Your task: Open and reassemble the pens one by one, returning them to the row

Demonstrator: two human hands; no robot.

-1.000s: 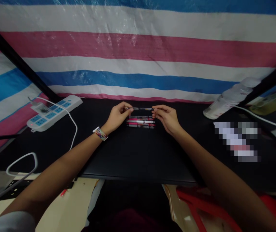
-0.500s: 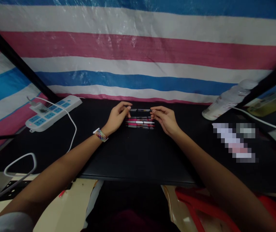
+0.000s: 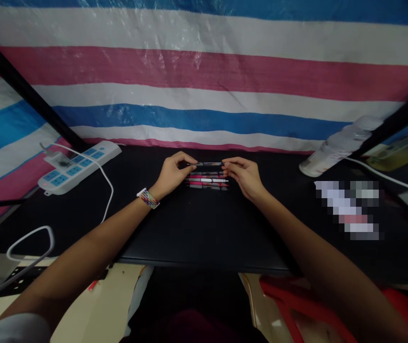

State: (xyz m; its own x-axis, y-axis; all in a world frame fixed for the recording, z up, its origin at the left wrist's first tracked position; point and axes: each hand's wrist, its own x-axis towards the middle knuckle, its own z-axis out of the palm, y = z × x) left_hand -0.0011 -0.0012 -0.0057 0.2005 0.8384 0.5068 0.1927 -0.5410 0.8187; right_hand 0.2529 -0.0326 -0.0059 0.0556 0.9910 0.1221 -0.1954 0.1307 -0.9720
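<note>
Between my two hands a dark pen (image 3: 207, 164) lies level, pointing left to right. My left hand (image 3: 174, 172) pinches its left end between thumb and fingers. Its right end sits in the fingertips of my right hand (image 3: 244, 175). Just nearer to me, several pens are side by side on the black table (image 3: 204, 224), among them a white pen (image 3: 209, 180) and a grey, clear-barrelled pen (image 3: 207, 187). Pink parts show between them. My fingertips are close to the far side of this row.
A white power strip (image 3: 82, 166) with blue sockets and a plugged-in charger stands at the left, its white cable (image 3: 108, 186) looping over the table. At the right are a leaning bottle (image 3: 336, 147) and a blurred-out item (image 3: 347, 209). Striped sheeting (image 3: 204, 71) hangs behind.
My left thumb and fingers have closed on the pen's left end, and more of the pen shows. My right hand and the row of pens have stayed in place.
</note>
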